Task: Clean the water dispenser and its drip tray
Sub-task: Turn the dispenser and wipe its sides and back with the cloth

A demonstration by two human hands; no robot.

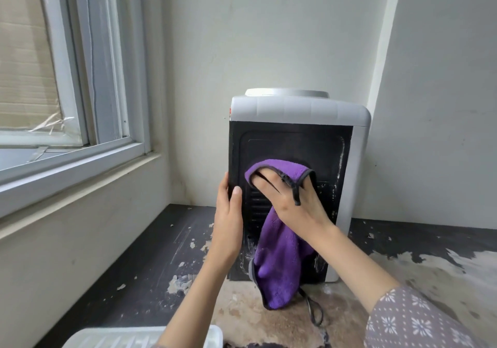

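A white water dispenser (298,111) stands on the worn counter with its black back panel (290,146) turned toward me. My left hand (228,221) grips the panel's left edge, thumb on the black face. My right hand (290,199) presses a purple cloth (279,261) against the middle of the panel; the cloth folds over my fingers and hangs down to the counter. A white ribbed drip tray (139,338) lies at the bottom edge, left of my left forearm.
A window with a grey frame (80,156) and a sill runs along the left wall. White walls close in behind and to the right. The dark counter (150,261) has peeling, flaking paint. A black cord (313,310) trails below the cloth.
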